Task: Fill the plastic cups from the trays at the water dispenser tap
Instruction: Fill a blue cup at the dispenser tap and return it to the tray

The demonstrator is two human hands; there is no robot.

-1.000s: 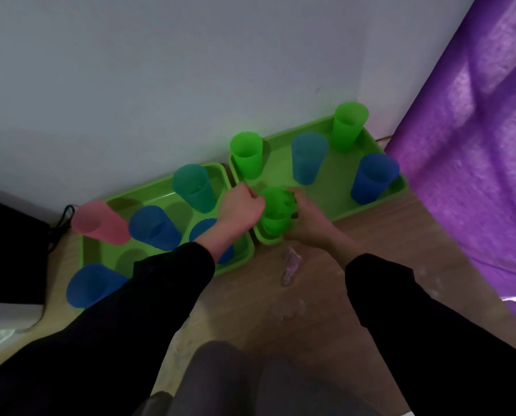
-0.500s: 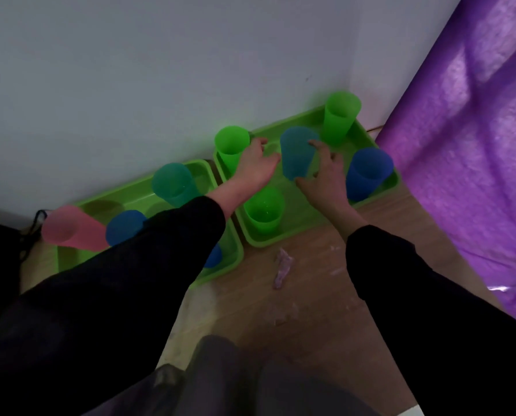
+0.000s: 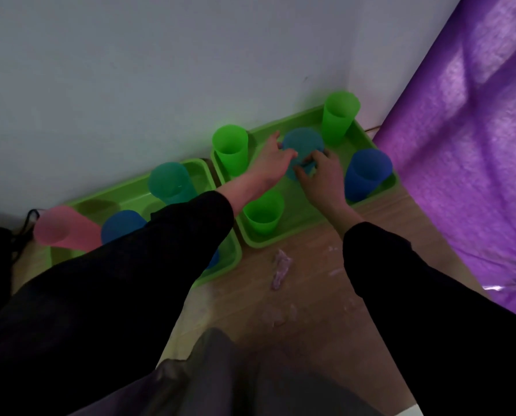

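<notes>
Reaching into the right tray (image 3: pixel 303 205), which sits on the wooden floor (image 3: pixel 310 295) just past a pale scrap (image 3: pixel 280 268), both hands meet at one cup. Past the near green cup (image 3: pixel 262 213), the left hand (image 3: pixel 276 163) curls round the left wall of the teal cup (image 3: pixel 303 142), and the right hand (image 3: pixel 322 172) clasps its near right side. The cup stands upright mid-tray, between a blue cup (image 3: pixel 367 172) and the far green cups by the wall (image 3: pixel 160 70). Judged step: pick-up for filling. Advice: lift straight up to clear the neighbours, hold low on the wall, and squeeze lightly, since thin plastic likely flexes. Whether the cup holds water cannot be told. Dispenser tap not in view. No brand, label or legible writing anywhere.
</notes>
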